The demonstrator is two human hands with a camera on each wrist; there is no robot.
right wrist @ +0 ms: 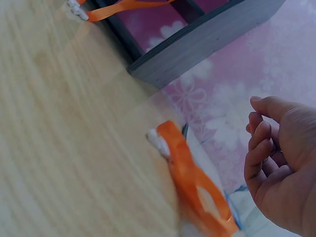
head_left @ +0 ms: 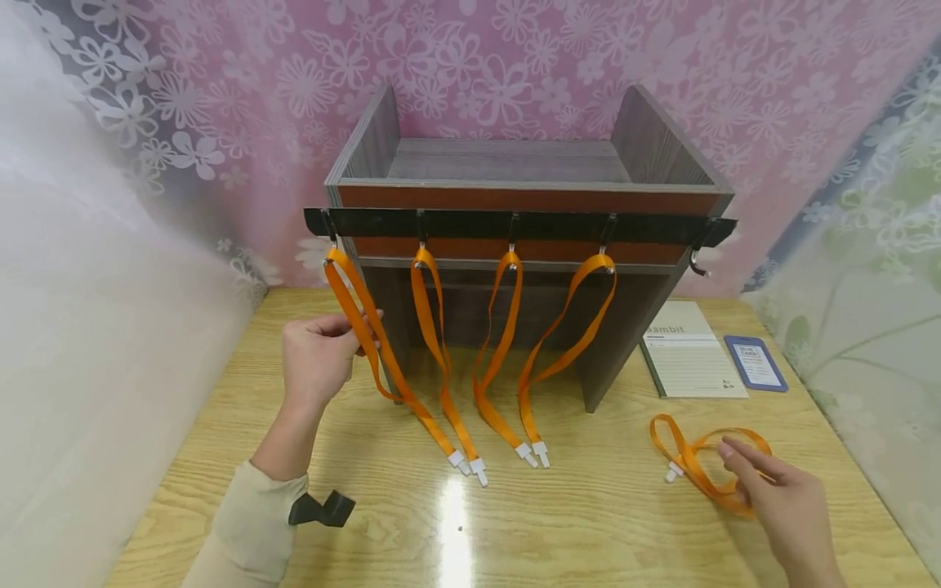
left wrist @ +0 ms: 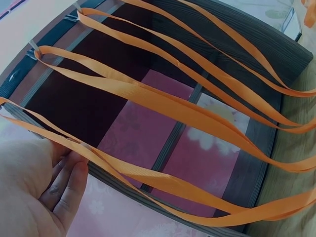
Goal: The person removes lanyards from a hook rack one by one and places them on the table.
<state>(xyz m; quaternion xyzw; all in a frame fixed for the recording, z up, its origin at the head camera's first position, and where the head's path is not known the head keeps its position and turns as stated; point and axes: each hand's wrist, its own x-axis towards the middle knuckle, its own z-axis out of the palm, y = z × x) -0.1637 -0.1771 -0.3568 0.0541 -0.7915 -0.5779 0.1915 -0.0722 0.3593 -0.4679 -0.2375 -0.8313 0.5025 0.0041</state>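
Orange lanyards with white clips hang from hooks on a dark rail across a grey wooden shelf. My left hand holds the leftmost lanyard partway down its strap, fingertips at the band; in the left wrist view the lanyard runs across the fingers. Three more lanyards hang to its right, one being the nearby lanyard. Over at the right, my right hand hovers beside a loose looped lanyard on the table. Its fingers are loosely curled with nothing between them, as the right wrist view shows.
The shelf stands at the back of the wooden table, against a flowered pink backdrop. The rail's rightmost hook is bare. To the right lie a notebook and a blue badge holder.
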